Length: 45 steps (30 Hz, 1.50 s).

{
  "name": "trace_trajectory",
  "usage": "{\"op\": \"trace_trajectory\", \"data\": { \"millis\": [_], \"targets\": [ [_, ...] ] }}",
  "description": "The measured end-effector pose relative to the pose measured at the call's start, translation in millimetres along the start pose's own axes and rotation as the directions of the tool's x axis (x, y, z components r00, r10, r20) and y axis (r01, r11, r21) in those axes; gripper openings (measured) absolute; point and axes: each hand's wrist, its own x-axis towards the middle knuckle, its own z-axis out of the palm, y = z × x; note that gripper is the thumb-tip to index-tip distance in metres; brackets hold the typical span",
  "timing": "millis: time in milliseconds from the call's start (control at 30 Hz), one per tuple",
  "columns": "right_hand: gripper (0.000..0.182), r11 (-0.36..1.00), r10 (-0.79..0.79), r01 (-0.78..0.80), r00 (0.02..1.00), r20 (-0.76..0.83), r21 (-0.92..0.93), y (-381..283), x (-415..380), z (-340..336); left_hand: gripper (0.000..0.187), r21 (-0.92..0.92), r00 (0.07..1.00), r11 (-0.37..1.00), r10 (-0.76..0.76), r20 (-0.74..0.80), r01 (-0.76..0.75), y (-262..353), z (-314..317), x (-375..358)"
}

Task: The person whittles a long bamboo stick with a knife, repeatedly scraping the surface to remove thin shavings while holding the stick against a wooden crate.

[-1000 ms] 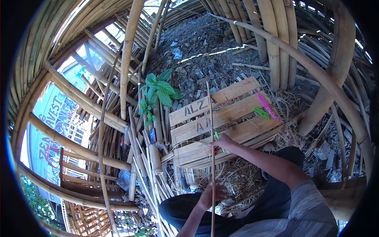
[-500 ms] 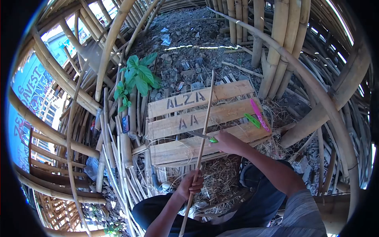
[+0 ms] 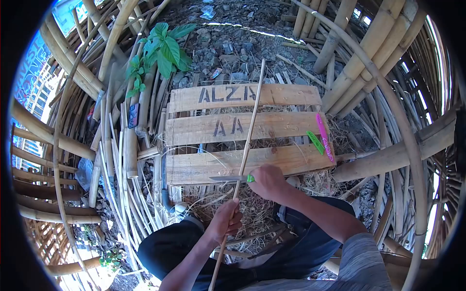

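My left hand (image 3: 224,220) is closed round a long thin bamboo strip (image 3: 251,128), which slants from my lap up across the wooden crate (image 3: 281,123). In my right hand (image 3: 268,182) is a knife (image 3: 227,178) with a green handle. Its blade points left and lies across the strip, a little above my left hand and near the crate's front edge. A green blade sheath (image 3: 316,142) and a pink sheath (image 3: 324,138) rest on the crate's right end. Black letters mark the crate's slats.
Bamboo poles (image 3: 374,53) rise at the right, and a thick one (image 3: 374,162) runs beside the crate. Thin bamboo strips (image 3: 138,213) lie at the left. A phone (image 3: 133,115) rests on bamboo near a leafy plant (image 3: 165,48). Shavings (image 3: 259,208) cover the ground before me.
The knife has slid down the strip toward my left hand, from over the crate to its front edge. My view has also shifted, and the crate shows more from above.
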Motion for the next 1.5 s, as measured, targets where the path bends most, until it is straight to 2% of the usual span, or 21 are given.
{"op": "trace_trajectory", "data": {
  "millis": [167,333,400,467,533,600,633,700,733,800,867,933,1067,1133,1167,1233,1267,1333,1367,1433,1500],
  "targets": [
    [0.017,0.998,0.022,-0.024,0.999,-0.036,-0.056,9.6,17.8,-7.4,0.033,0.104,0.996,0.992,0.069,-0.049,-0.064,2.4,-2.0,4.2],
    [0.017,0.987,0.007,-0.02,0.996,-0.085,-0.158,28.2,27.0,-3.9,0.031,0.072,0.996,0.994,0.081,-0.023,-0.079,8.2,3.8,-2.1],
    [0.018,0.966,0.09,-0.134,0.976,-0.199,-0.222,43.3,39.9,-20.9,0.031,0.073,0.998,0.995,0.066,-0.018,-0.064,4.9,8.0,-4.7],
    [0.019,0.967,0.099,-0.148,0.969,-0.227,-0.21,38.4,38.7,-22.7,0.032,0.051,1.0,0.998,0.021,-0.004,-0.021,6.8,8.4,-8.1],
    [0.021,0.966,0.104,-0.152,0.97,-0.221,-0.211,31.7,29.7,-18.3,0.032,0.041,1.0,0.999,0.016,0.015,-0.017,11.6,6.2,-11.3],
    [0.022,0.985,0.155,-0.161,0.983,-0.095,-0.057,12.9,19.1,-15.1,0.032,0.01,0.999,1.0,0.0,0.034,0.0,10.9,2.3,-12.2],
    [0.022,0.986,0.153,-0.159,0.983,-0.098,-0.058,3.4,12.0,-13.7,0.032,0.012,0.999,1.0,0.004,0.036,-0.004,9.9,1.2,-11.0],
    [0.021,0.998,0.063,-0.062,0.998,0.03,-0.01,-13.3,-2.1,-7.4,0.032,0.011,1.0,1.0,0.004,0.008,-0.004,7.1,-0.2,-9.5],
    [0.019,0.997,-0.044,0.043,0.999,-0.008,-0.057,-9.7,-5.6,1.6,0.032,0.008,1.0,1.0,0.008,0.003,-0.008,4.9,0.5,-9.8],
    [0.023,0.971,0.129,-0.129,0.992,-0.014,-0.201,27.2,18.8,-4.4,0.032,0.044,1.0,0.999,0.011,-0.024,-0.01,-5.2,2.7,-12.5],
    [0.027,0.874,0.48,-0.486,0.865,-0.148,0.002,68.3,46.5,-54.3,0.032,0.029,1.0,1.0,-0.007,-0.024,0.008,-26.5,5.8,-17.4],
    [0.03,0.9,0.327,-0.397,0.887,-0.325,-0.178,86.1,42.8,-64.4,0.032,0.068,1.0,0.998,-0.013,0.002,0.012,-25.4,3.7,-14.9],
    [0.031,0.922,0.355,-0.388,0.856,-0.375,-0.015,74.2,35.3,-59.9,0.033,0.127,0.997,0.99,-0.06,0.043,0.054,-15.1,2.0,-11.4],
    [0.034,0.94,0.332,-0.311,0.928,-0.167,0.142,56.3,31.0,-72.9,0.033,0.095,0.995,0.993,-0.08,0.065,0.073,-15.0,6.8,-10.9],
    [0.034,0.938,0.336,-0.314,0.927,-0.167,0.147,52.3,28.3,-75.3,0.033,0.059,0.992,0.995,-0.09,0.083,0.086,-15.1,8.0,-11.3],
    [0.035,0.944,0.294,-0.287,0.956,-0.02,0.161,46.6,25.6,-78.0,0.033,0.041,0.993,0.995,-0.094,0.074,0.091,-16.0,8.7,-10.9],
    [0.035,0.945,0.291,-0.284,0.956,-0.022,0.16,44.7,24.2,-75.8,0.034,0.019,0.993,0.995,-0.095,0.068,0.093,-16.3,9.4,-10.2],
    [0.033,0.992,0.125,-0.125,0.992,0.022,-0.009,38.8,15.2,-65.9,0.034,0.025,0.996,0.997,-0.077,0.051,0.076,-15.1,9.2,-9.8],
    [0.033,0.992,0.126,-0.126,0.992,0.021,-0.008,33.8,11.3,-60.2,0.034,0.032,0.997,0.998,-0.063,0.032,0.062,-14.8,8.9,-9.5],
    [0.032,0.993,0.101,-0.086,0.971,0.219,-0.077,19.7,3.8,-46.3,0.034,0.013,0.998,0.999,-0.038,0.043,0.037,-15.9,6.1,-6.8],
    [0.031,0.998,0.038,-0.029,0.977,0.211,-0.047,4.8,-6.2,-31.7,0.033,-0.009,0.999,1.0,-0.015,0.05,0.016,-17.8,4.2,-5.5]
  ]
}}
